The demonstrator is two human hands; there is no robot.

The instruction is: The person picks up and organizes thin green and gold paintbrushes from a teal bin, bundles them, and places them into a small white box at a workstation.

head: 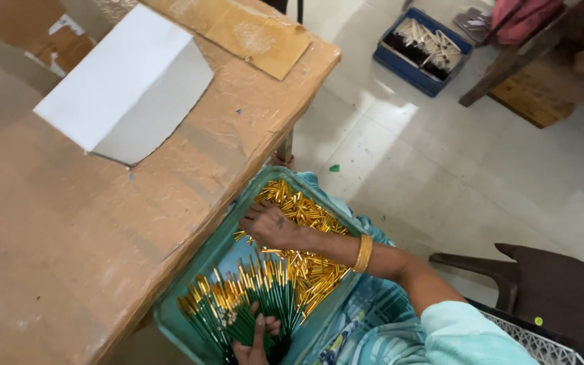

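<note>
Right hand (268, 224) is lying open, fingers spread on loose gold caps (305, 263) in the teal tub (204, 267), lower centre. Left hand (257, 341) is gripping a green-stick bundle (238, 307) at the bottom edge. Tub is sitting tight against the table edge (238, 169); open tiled floor (441, 162) is lying right, blue crate (422, 51) upper right.

The desk (69, 257) looks like matt brown board, scuffed and patchy, with torn cardboard (258, 37) at twelve o'clock and a smooth white paper sheet (119, 78) at eleven. The teal tub (211, 253) is smooth plastic. The gold caps (302, 209) in it shine like polished metal; the green barrels (238, 318) look glossy plastic. A glossy gold bangle (363, 253) sits at three o'clock. The floor tiles (441, 155) gleam.
</note>
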